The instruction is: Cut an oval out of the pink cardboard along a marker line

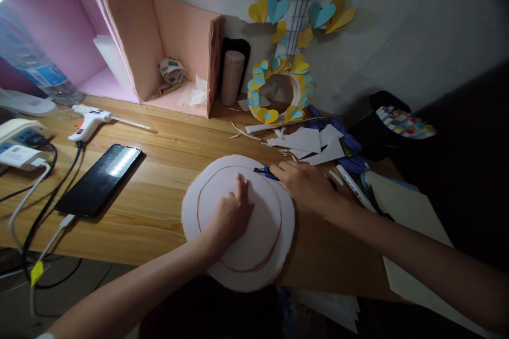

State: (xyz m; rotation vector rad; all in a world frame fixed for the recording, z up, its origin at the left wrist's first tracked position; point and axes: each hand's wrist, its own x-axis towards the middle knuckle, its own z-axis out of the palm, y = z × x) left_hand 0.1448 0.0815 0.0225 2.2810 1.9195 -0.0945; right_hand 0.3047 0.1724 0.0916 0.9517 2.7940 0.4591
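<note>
A round white cardboard disc [191,206], with a brown-edged ring line drawn or cut inside its rim, lies at the table's front edge. On its middle rests my left hand [233,212], index finger stretched out and thumb spread, pressing the surface. My right hand [304,180] is closed around a blue utility knife [271,172]. The knife's dark tip touches or hovers just over the ring line at the disc's upper right; I cannot tell which. My right palm hides most of the handle.
White paper scraps [298,140] lie behind the disc. A paper-heart guitar [298,26] leans on the wall. To the left are a phone [101,180], a glue gun [91,122], a power strip [24,132] with cables and a bottle [51,74]. A cardboard shelf [135,37] stands behind.
</note>
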